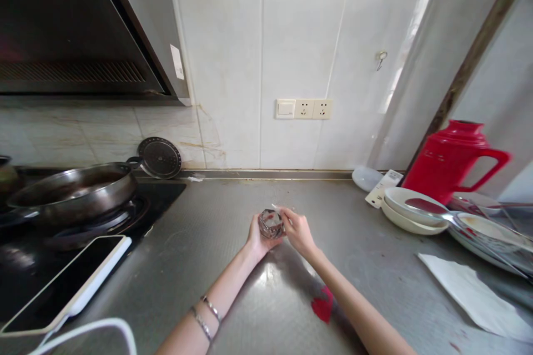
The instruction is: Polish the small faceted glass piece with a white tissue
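Low over the middle of the steel counter, my left hand [257, 239] is wrapped round a small clear faceted glass [270, 224] from the left and below. The glass's open mouth faces up towards me. My right hand [298, 231] is at the right side of its rim, with thumb and fingers pinched together. A small whitish bit [275, 207] shows at those fingertips; it is too small to name. A red patch [322, 305] lies on the counter beside my right forearm.
Left, a steel pan [79, 197] sits on the black stove [160, 199], with a phone [70, 283] and white cable [104, 323] nearer me. Right stand a red thermos jug [449, 161], stacked white bowls [410, 216], dishes [487, 238] and a white paper tissue [470, 294].
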The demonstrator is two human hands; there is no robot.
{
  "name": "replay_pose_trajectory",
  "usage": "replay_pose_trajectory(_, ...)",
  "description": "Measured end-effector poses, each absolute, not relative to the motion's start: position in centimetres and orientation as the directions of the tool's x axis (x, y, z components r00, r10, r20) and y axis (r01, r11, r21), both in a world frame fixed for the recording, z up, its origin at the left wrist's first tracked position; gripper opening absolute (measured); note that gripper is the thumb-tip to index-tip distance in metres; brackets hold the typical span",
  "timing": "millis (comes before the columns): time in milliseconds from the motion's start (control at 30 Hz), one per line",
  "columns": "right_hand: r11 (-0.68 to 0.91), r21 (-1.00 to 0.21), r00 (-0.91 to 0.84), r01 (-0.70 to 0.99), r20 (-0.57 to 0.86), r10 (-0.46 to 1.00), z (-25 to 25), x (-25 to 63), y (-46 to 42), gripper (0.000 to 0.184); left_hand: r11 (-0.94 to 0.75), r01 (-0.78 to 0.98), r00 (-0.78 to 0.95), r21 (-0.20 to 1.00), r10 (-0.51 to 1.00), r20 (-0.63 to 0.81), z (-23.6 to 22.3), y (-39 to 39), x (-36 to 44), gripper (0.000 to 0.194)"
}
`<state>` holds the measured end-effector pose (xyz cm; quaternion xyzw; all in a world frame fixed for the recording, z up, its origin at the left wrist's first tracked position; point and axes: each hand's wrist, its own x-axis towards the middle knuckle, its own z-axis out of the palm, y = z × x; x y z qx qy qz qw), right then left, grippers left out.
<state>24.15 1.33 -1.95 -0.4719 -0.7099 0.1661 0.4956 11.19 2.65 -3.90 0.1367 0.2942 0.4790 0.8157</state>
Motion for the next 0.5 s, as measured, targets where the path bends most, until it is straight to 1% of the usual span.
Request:
replay_pose_trajectory(67, 0.507, -0.685, -0.106, 0.523, 0.538, 0.836, -1.8, 24.0, 1.3, 0.035, 0.491, -0.66, 0.321, 0.569, 0.869, -0.377, -3.8, 2.5, 11.3, 0.041)
replay_pose_trajectory(233, 0.54, -0.678, -0.16, 0.498, 0.54, 0.826, -2.0, 24.0, 1.4, 0.035, 0.508, -0.557, 0.345, 0.657, 0.861, -0.373, -3.4, 1.7, 11.6, 0.047)
replay_pose_trajectory(333, 0.591, -0.646, -0.207, 0.483, 0.572, 0.794, -2.3, 23.8, 1.3, 0.036, 0.505, -0.544, 0.336, 0.67, 0.863, -0.377, -3.3, 1.4, 11.8, 0.045)
replay_pose_trajectory(500, 0.703, -0.525, -0.329, 0.48, 0.635, 0.699, -2.3, 23.4, 0.9, 0.038, 0.484, -0.584, 0.309, 0.651, 0.875, -0.373, -3.5, 1.8, 12.0, 0.041)
